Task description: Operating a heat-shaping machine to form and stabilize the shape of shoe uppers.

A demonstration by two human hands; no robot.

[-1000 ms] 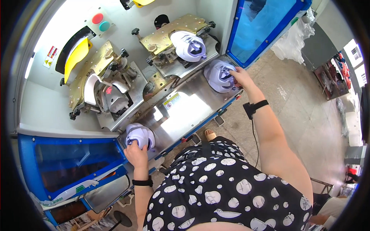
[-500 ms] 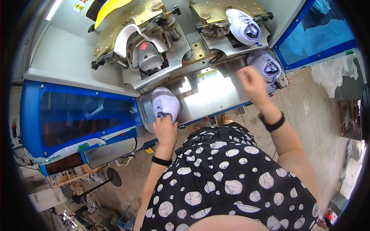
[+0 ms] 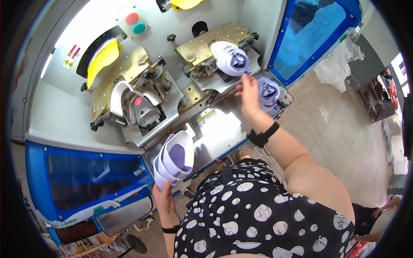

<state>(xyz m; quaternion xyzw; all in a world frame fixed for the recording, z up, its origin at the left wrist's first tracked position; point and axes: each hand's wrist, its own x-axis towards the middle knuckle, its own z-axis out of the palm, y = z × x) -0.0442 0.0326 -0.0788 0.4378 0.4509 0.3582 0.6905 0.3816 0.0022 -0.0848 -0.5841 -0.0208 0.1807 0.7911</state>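
My left hand [image 3: 164, 201] is closed on the edge of a lavender shoe upper [image 3: 186, 146], which is tilted so that its purple inside shows. It is held over the left end of the metal ledge, where pale layered edges show behind it. My right hand [image 3: 248, 95] is raised, its fingers partly spread and nothing seen in them. Just beyond those fingers, a white-lavender shoe upper [image 3: 223, 52] sits on the right-hand moulding station. Beside the hand, further lavender uppers [image 3: 268, 95] lie stacked at the ledge's right end.
The left station has a grey metal last [image 3: 146, 112] inside a white curved pad [image 3: 117, 99]. Blue-framed window doors flank the machine at left [image 3: 92, 170] and right [image 3: 297, 47]. Red [image 3: 131, 18] and green [image 3: 139, 28] buttons are on its back wall. Another person's arm [image 3: 378, 213] shows at lower right.
My left hand has lifted and tipped a shoe upper, turning its inside into view. My right hand's fingers have spread, near the right station's upper. The view has shifted, showing more of the machine's back wall.
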